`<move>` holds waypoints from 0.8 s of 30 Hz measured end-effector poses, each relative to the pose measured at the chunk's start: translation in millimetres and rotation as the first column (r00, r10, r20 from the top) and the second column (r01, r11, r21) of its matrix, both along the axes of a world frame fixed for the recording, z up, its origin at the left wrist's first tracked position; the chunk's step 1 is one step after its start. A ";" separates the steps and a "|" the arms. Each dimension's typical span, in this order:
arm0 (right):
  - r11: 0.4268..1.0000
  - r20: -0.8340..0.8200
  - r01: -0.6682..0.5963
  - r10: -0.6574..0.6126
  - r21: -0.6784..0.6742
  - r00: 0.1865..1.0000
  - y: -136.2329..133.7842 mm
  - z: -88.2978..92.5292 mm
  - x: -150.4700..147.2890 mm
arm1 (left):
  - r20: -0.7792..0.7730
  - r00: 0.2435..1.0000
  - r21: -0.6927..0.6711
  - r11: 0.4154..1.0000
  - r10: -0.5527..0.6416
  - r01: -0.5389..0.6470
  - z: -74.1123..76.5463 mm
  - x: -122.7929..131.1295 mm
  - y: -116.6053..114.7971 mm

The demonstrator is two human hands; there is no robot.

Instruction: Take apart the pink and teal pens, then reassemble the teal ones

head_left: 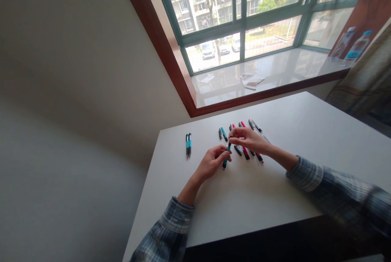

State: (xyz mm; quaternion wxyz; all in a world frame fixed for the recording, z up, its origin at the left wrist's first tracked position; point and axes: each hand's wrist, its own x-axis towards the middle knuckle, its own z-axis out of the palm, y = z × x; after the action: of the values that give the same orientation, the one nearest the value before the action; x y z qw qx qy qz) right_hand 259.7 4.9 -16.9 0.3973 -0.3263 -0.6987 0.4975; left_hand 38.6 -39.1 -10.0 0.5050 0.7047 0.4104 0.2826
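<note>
My left grip (pixel 212 163) and right grip (pixel 249 140) clamp one teal retractable pen (pixel 226 156): light, stiff, slick plastic, best held mid-barrel. More pens (pixel 245 153) lie at twelve o'clock.

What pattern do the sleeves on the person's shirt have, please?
Blue-grey plaid sleeves, clearest in the head view.

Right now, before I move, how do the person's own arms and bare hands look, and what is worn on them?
The left sleeve and right sleeve are long, in a blue-grey and white plaid cloth, each ending in a cuff on the forearm. The left hand and right hand wear no gloves, and the wrists show uncovered.
</note>
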 end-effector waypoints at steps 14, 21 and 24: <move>0.998 0.020 -0.063 0.062 0.011 0.998 1.0 -3.8 -0.9 | 0.024 1.000 -0.017 1.000 0.012 -0.012 2.6 1.8 -0.4; 0.997 -0.012 -0.075 0.075 -0.008 0.997 0.8 -4.2 -1.3 | 0.034 0.999 -0.015 0.999 0.031 -0.030 4.2 1.9 -1.0; 0.997 0.021 -0.076 0.076 -0.011 0.997 1.2 -6.3 -1.1 | 0.042 0.998 -0.014 0.999 0.039 -0.039 5.1 2.0 -1.3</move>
State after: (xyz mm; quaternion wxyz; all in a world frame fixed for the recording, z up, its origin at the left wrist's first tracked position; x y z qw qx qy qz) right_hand 258.6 6.1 -23.2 0.3692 -0.3066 -0.7123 0.5123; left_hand 40.6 -40.4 -4.9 0.5126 0.6871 0.4151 0.3046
